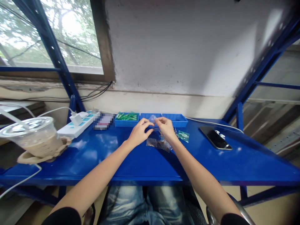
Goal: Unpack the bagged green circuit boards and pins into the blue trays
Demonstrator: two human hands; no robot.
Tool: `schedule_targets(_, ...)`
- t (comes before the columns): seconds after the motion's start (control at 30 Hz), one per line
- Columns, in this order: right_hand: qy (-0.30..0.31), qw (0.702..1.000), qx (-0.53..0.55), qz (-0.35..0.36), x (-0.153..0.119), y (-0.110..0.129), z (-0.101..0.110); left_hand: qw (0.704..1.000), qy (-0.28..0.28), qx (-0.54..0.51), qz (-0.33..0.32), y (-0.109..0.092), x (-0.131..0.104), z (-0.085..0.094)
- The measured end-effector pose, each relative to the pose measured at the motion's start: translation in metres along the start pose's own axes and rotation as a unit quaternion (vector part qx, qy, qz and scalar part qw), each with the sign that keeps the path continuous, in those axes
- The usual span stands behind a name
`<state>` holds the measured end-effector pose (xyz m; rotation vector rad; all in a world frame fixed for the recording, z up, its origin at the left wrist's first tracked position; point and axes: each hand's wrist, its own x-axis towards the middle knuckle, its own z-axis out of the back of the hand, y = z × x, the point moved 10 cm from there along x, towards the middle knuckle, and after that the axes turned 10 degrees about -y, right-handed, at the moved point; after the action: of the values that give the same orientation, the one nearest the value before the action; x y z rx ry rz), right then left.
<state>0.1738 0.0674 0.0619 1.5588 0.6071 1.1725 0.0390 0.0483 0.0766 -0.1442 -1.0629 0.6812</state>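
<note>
My right hand (165, 127) pinches a small clear plastic bag (152, 118) above the table. My left hand (140, 131) is beside it, thumb and index finger curved with a gap between them, close to the bag's lower edge. Below the hands lies a clear bag of small brownish metal pieces, perhaps screws (159, 144), with more loose pieces partly hidden behind my right hand. To the right of that hand rests a small green packet (183, 136) with pale pieces in it.
Behind the hands stand a blue bin of green packets (127, 117) and another blue bin (175, 120). At left are a power strip (78, 124), a blurred-out object (103, 121) and an iced drink cup (38, 140). A phone (214, 137) with white earbuds (219, 134) lies right.
</note>
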Motion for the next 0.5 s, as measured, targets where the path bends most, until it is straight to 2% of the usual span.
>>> schedule_targets(0.07, -0.113, 0.986, -0.042, 0.115, 0.005, 0.034, 0.029, 0.997, 0.051, 0.027, 0.060, 0.015, -0.005, -0.009)
schedule_targets(0.13, -0.226, 0.944, -0.106, 0.214, 0.005, 0.064, 0.056, 0.985, 0.127, 0.050, 0.104, 0.030, -0.014, -0.021)
schedule_targets(0.2, -0.277, 0.902, -0.180, 0.279, 0.007, 0.081, 0.065, 0.971, 0.196, 0.059, 0.120, 0.039, -0.023, -0.032)
schedule_targets(0.23, -0.263, 0.891, -0.223, 0.294, 0.010, 0.082, 0.061, 0.966, 0.217, 0.057, 0.125, 0.042, -0.026, -0.036)
schedule_targets(0.27, -0.225, 0.888, -0.272, 0.296, 0.016, 0.077, 0.051, 0.962, 0.231, 0.052, 0.135, 0.044, -0.029, -0.038)
schedule_targets(0.37, -0.042, 0.882, -0.405, 0.236, 0.023, 0.032, 0.013, 0.953, 0.235, 0.044, 0.184, 0.055, -0.031, -0.041)
schedule_targets(0.43, 0.032, 0.881, -0.431, 0.193, 0.015, 0.007, -0.002, 0.957, 0.199, 0.052, 0.202, 0.061, -0.027, -0.035)
schedule_targets(0.5, 0.056, 0.897, -0.407, 0.161, 0.005, -0.005, -0.009, 0.969, 0.144, 0.061, 0.192, 0.062, -0.018, -0.024)
